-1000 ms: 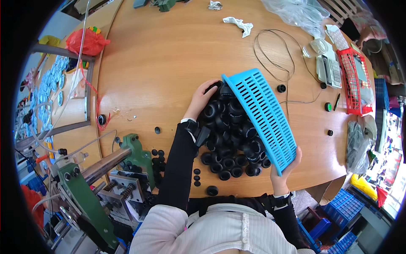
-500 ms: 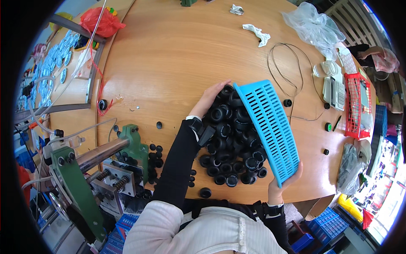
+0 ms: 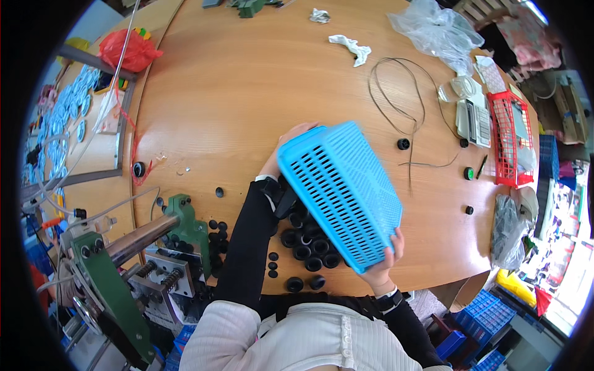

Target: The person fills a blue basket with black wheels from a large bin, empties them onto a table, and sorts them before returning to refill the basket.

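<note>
A light-blue slotted plastic basket (image 3: 346, 195) is held tilted above the table with its underside turned up to the right. At its far left corner my left hand (image 3: 288, 142) is closed on the rim, fingers partly hidden behind the plastic. My right hand (image 3: 385, 264) grips the near end, fingers curled over its edge. Beneath and to the left of the basket lies a heap of black toy-sized wheels (image 3: 314, 245), largely covered by it. Two single wheels, one of them a black wheel (image 3: 294, 284), lie by the table's front edge.
A green-framed metal press (image 3: 114, 287) stands at the left, with small black caps (image 3: 218, 238) beside it. Farther right are a loop of wire (image 3: 424, 105), a calculator (image 3: 477, 123) and a red basket (image 3: 510, 139). A clear plastic bag (image 3: 439, 34) lies at the far right.
The basket has tipped over to the left and now covers most of the wheel heap. My left hand has gone from beside the heap to the basket's far corner. The view has shifted slightly.
</note>
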A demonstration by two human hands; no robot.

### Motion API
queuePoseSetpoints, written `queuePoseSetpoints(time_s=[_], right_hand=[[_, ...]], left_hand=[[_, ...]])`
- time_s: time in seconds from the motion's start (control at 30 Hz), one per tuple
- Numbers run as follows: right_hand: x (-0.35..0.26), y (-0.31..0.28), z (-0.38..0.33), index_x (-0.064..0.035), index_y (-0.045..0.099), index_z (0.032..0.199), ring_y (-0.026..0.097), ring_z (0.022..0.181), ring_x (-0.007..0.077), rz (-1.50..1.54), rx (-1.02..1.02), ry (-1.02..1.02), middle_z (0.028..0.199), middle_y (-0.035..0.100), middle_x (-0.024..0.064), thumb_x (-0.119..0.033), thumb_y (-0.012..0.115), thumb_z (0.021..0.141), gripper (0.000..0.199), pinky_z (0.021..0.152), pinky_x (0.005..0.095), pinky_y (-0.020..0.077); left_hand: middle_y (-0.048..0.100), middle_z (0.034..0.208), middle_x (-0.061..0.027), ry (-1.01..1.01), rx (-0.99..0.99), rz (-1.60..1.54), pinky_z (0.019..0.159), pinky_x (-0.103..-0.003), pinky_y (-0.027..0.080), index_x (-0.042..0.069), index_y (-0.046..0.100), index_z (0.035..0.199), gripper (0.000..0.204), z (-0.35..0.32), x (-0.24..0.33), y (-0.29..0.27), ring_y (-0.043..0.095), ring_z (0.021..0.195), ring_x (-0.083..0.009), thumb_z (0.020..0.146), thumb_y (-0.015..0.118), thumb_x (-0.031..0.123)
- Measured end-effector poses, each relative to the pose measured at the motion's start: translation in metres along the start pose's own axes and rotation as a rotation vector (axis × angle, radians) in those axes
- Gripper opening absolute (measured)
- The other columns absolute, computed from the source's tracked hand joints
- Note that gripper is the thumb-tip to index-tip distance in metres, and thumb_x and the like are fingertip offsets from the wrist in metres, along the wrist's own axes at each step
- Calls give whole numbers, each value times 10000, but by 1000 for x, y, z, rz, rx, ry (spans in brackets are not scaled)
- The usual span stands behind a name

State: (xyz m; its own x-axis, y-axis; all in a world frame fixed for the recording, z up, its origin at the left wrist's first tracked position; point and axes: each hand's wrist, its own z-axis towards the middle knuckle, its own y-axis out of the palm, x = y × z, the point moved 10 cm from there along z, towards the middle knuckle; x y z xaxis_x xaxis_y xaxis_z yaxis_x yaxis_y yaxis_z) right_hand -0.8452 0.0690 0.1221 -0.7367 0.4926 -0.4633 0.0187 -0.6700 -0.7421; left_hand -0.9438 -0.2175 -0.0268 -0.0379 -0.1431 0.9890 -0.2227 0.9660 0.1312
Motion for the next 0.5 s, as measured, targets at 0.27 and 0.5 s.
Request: queuePoseSetpoints(time_s=[0.27,0.5], right_hand=[[-5,31,-36,-264,340,1232,279,1249,445,51,-98,-45,1264,323,120,-202,775,582,784,1003,585,286],[-2,19,-7,-144,458,1199,319,1218,393,258,-272,48,1230,371,155,-281,755,562,717,1013,561,261]], left_hand=[[593,1074,-84,-164,70,-492,854,-264,452,25,548,1158,314,5,-12,19,559,997,-156,900,529,204],[597,1035,-74,-258,82,-595,815,-256,459,22,558,1129,292,2,-19,14,564,949,-144,901,531,202]])
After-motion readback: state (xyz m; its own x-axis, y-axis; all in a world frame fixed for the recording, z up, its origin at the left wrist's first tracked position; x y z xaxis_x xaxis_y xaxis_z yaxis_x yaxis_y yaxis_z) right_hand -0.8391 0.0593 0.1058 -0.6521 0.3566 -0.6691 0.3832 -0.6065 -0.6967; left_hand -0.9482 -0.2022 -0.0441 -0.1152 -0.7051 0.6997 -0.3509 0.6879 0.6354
